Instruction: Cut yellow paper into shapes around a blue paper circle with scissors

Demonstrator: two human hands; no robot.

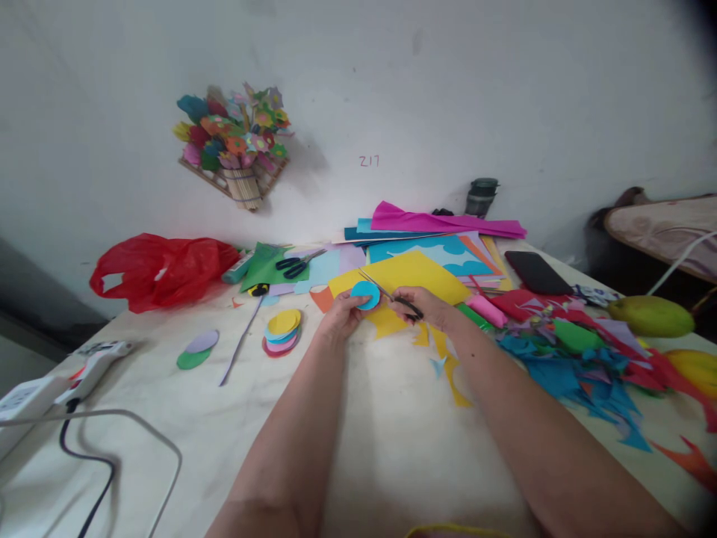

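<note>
A round blue paper disc point(365, 296) is pinched between the thumb and fingers of my left hand point(342, 317). My right hand point(417, 305) is closed around the dark handles of a pair of scissors point(384, 288), whose blades point up and left, just above and beside the disc. Beneath both lies a large yellow sheet point(417, 275) with cut lower edges. A stack of paper circles point(284, 323), yellow on top with blue, pink and red below, is left of my left hand. Purple point(202, 341) and green point(193, 359) circles overlap farther left.
Colourful scraps point(582, 359) are heaped on the right, beside a green-yellow fruit point(650, 316) and a black phone point(538, 272). A red plastic bag point(162, 270) and black-handled scissors point(299, 264) lie at the back left. Cables and a power strip point(95, 372) occupy the left.
</note>
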